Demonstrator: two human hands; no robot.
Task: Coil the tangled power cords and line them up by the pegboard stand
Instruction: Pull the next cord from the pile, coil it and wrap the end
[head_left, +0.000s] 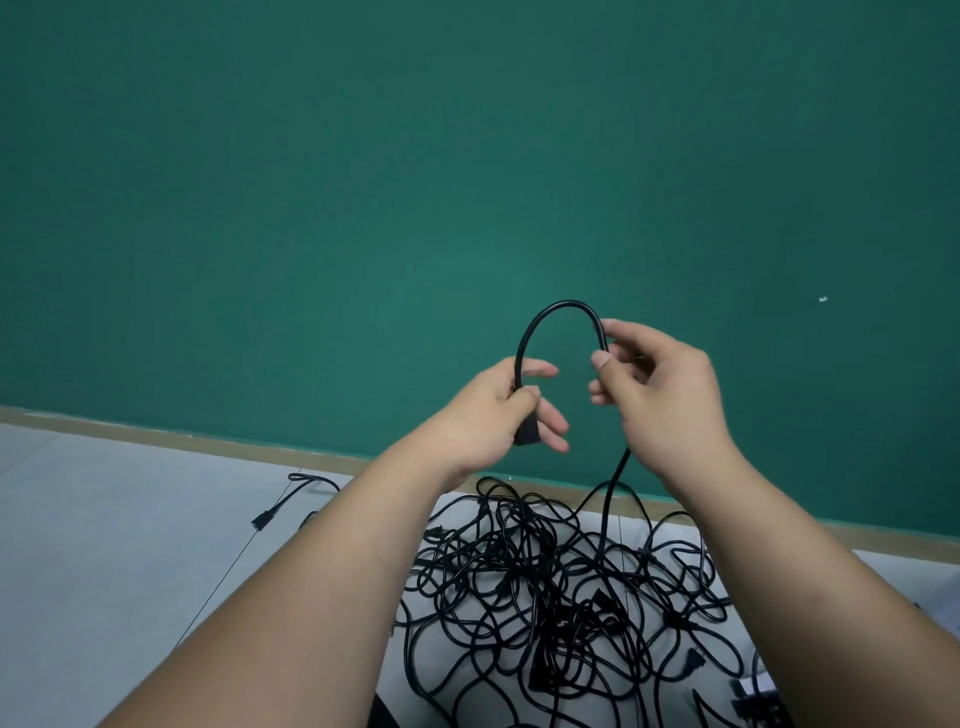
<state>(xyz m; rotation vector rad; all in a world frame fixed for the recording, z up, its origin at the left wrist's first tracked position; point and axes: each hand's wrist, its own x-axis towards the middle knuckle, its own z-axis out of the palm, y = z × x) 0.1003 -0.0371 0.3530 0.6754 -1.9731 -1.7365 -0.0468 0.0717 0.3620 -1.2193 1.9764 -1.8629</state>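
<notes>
Item: power cord (561, 306), black; light, limp yet springy (judged by its arch); left hand (498, 410) grips plug end (525, 434), right hand (660, 395) pinches the cable; tangle (545, 587) may snag.

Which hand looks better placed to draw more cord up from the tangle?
Probably the right hand: the cord runs from it down into the tangled pile, while the left hand grips the plug end.
</notes>
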